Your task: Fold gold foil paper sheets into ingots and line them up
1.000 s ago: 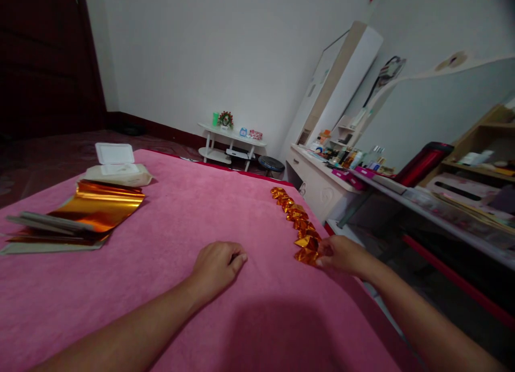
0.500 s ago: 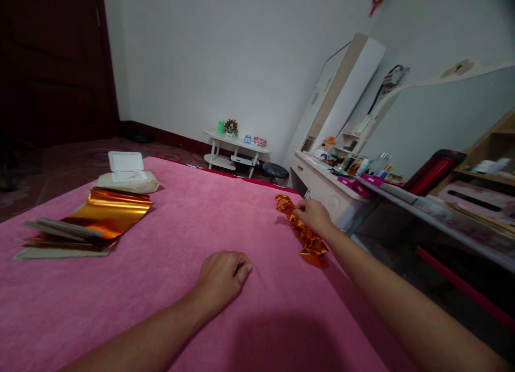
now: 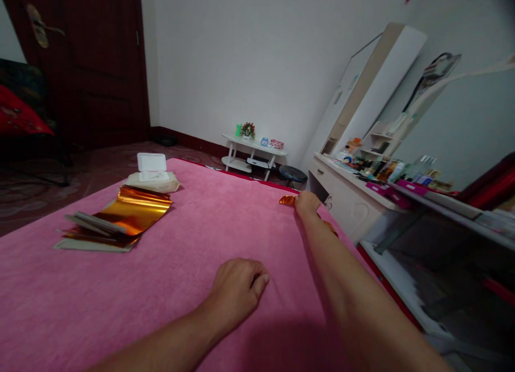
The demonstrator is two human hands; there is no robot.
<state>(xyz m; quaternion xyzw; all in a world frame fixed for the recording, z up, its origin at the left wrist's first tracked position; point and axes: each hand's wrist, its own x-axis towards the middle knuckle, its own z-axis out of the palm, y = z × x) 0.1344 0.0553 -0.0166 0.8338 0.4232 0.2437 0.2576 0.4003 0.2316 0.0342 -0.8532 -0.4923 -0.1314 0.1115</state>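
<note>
My right hand [image 3: 307, 202] is at the far right side of the pink cloth, its fingers closed on a crumpled, folded piece of shiny orange-gold foil paper. One end of that foil paper [image 3: 287, 200] sticks out to the left of the fingers; my hand and forearm cover most of the rest. My left hand [image 3: 240, 283] rests on the pink cloth [image 3: 209, 211] in the near middle, fingers curled in, with nothing visible in it. Well to the left lies a stack of orange-gold foil sheets [image 3: 140, 208], with greyish paper pieces on and under it.
Behind the foil stack is a soft pack [image 3: 171, 185] with its white lid up. A white dresser [image 3: 341, 192] with bottles on top stands along the right edge. A round dark stool [image 3: 293, 173] and low white table [image 3: 253, 143] are beyond the far edge.
The view has turned left, showing more of the door. My right hand has shifted along the foil paper, and my forearm now hides more of it. My left hand stays resting on the cloth.
</note>
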